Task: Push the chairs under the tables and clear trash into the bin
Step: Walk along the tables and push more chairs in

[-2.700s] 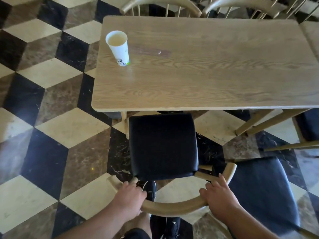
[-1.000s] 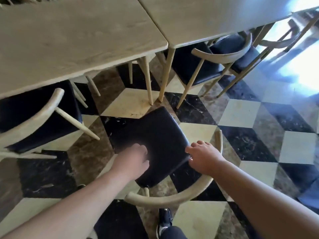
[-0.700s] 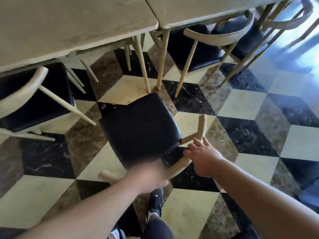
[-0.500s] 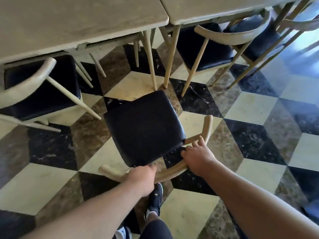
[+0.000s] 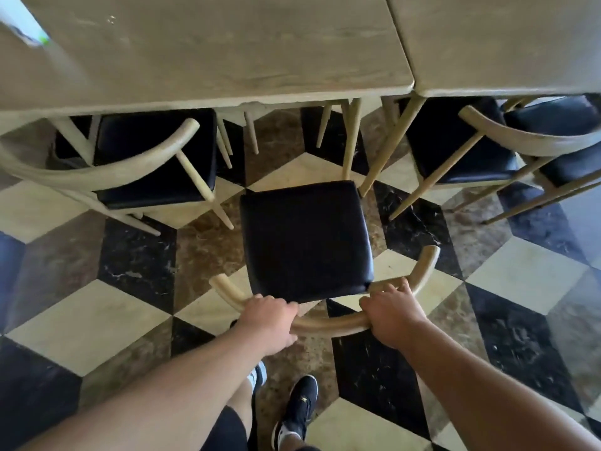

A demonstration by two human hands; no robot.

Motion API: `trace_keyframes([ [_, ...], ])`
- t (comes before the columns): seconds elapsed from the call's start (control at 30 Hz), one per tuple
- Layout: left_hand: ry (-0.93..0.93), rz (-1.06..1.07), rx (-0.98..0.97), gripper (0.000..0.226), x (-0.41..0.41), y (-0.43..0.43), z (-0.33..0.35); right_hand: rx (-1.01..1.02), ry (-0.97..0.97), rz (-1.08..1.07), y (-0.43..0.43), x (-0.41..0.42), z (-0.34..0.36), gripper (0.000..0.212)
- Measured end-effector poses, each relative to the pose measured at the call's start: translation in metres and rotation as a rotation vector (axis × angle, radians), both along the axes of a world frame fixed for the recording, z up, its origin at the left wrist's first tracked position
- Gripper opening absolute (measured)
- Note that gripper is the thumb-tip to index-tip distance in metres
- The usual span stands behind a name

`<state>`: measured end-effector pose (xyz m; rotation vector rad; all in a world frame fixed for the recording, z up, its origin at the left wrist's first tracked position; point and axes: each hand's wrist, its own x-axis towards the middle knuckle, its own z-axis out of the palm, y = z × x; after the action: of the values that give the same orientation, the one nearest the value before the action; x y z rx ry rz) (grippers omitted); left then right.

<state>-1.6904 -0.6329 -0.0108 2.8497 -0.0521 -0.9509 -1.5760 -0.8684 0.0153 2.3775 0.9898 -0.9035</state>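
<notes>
A wooden chair with a black padded seat point(image 5: 304, 240) stands on the floor in front of a light wooden table point(image 5: 211, 50), its front edge near the table legs, the seat fully outside the tabletop. My left hand point(image 5: 268, 320) and my right hand point(image 5: 392, 315) both grip its curved wooden backrest point(image 5: 328, 327). At the top left corner, the bottom of a white paper cup point(image 5: 22, 26) stands on the table, mostly cut off by the frame.
A second chair point(image 5: 153, 157) sits tucked under the same table at left. Another table point(image 5: 500, 40) adjoins at right with two chairs point(image 5: 455, 148) under it. Table legs point(image 5: 351, 138) stand just beyond the seat. The floor is checkered tile; my feet point(image 5: 297, 408) are below.
Both hands have closed on the second chair's backrest, and the chair has turned to face the table squarely. The view has swung left; the cup's bottom shows again.
</notes>
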Motion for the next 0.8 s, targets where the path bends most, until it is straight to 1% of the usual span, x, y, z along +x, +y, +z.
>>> trace_keyframes([
  [0.17, -0.054, -0.030, -0.027, 0.039, 0.041, 0.045, -0.009, -0.002, -0.051, -0.010, 0.037, 0.040, -0.002, 0.028],
  [0.3, -0.044, -0.062, -0.048, 0.036, 0.082, 0.081, -0.004, -0.012, -0.054, -0.034, 0.071, 0.073, -0.003, 0.030],
  [0.53, -0.024, -0.077, -0.023, 0.037, 0.154, 0.141, -0.005, 0.044, -0.033, -0.062, 0.123, 0.133, -0.006, 0.029],
  [0.8, -0.067, -0.023, 0.028, 0.035, 0.220, 0.150, -0.001, 0.072, -0.007, -0.029, 0.139, 0.219, -0.008, 0.033],
])
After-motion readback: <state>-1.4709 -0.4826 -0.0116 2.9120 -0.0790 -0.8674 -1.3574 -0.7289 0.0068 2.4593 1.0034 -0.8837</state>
